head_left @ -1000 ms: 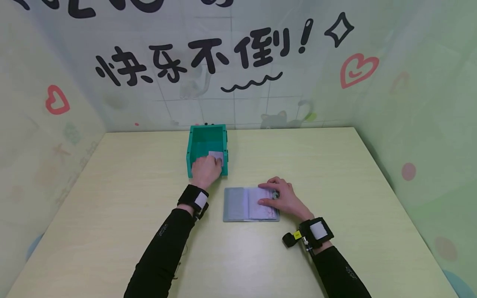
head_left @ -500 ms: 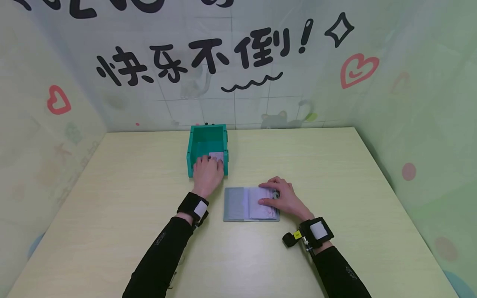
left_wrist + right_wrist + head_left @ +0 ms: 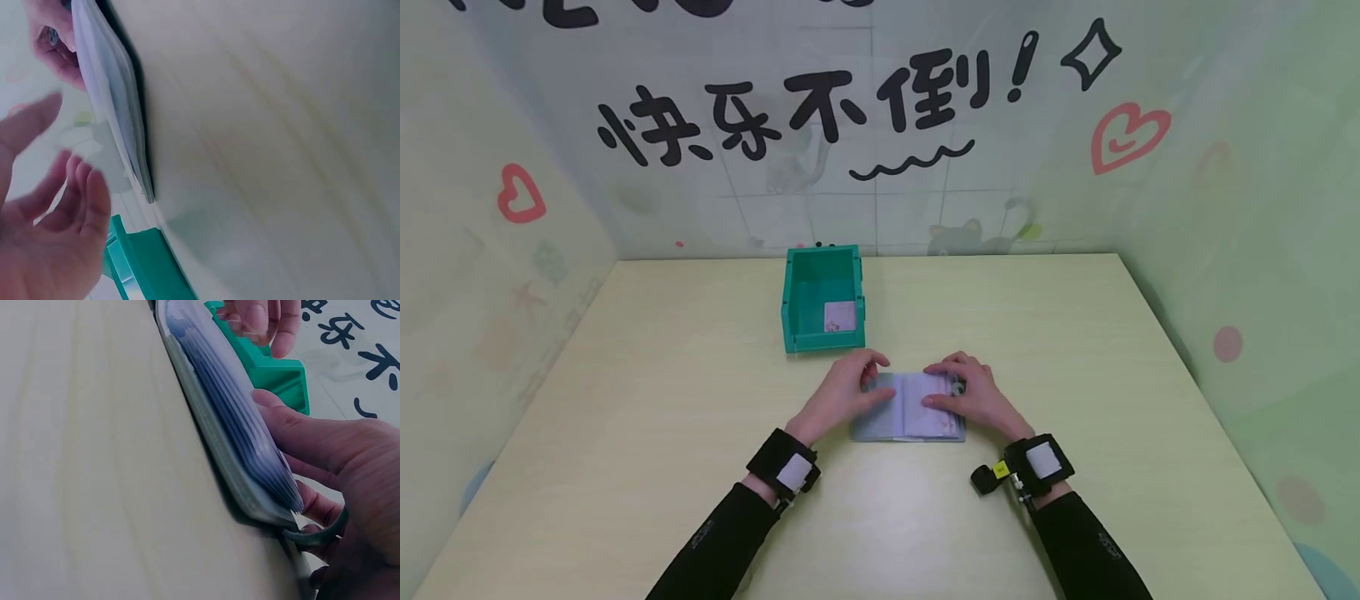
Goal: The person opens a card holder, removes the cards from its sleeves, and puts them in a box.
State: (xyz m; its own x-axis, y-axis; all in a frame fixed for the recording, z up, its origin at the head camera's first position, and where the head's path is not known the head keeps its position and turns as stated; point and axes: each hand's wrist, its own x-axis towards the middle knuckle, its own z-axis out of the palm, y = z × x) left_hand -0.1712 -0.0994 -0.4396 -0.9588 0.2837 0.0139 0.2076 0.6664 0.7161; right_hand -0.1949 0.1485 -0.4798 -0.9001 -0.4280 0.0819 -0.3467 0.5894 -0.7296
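An open booklet (image 3: 928,419) with a grey-blue cover and pale lilac sleeves lies on the table. At its right side my right hand (image 3: 981,404) grips it, thumb on the sleeves (image 3: 219,381) and the other fingers at the outer edge, partly hidden. A dark strap (image 3: 322,536) shows beside those fingers in the right wrist view. My left hand (image 3: 842,393) is over the booklet's left part, thumb and fingers apart with nothing between them. In the left wrist view a gap separates this hand (image 3: 56,244) from the booklet (image 3: 109,81).
Behind the booklet stands a green bin (image 3: 824,342) with a small pinkish card (image 3: 839,317) lying inside, at its front right. Printed fabric walls (image 3: 880,218) enclose the table (image 3: 662,358) at the back and both sides.
My left hand has come out of the bin, back toward me and to the right, over the booklet's left part. The right hand has kept its hold on the booklet.
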